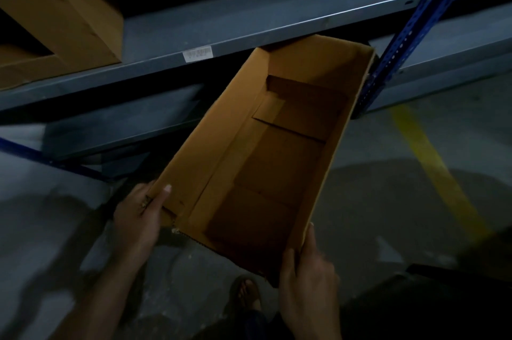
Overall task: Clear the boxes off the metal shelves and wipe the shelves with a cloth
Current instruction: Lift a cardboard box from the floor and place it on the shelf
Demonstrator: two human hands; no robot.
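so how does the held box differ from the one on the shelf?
The held box is off the shelf, gripped at its near corners by the left hand and right hand; the shelf box rests on the shelf, untouched. The held box is wholly in view, open top toward the camera and empty; the shelf box is cut off by the frame edge, contents unseen. Both are plain brown cardboard.

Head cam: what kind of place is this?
Probably a warehouse or stockroom. Grey metal shelf on a blue perforated upright, a barcode label on the shelf edge, and a yellow line painted on the concrete floor.
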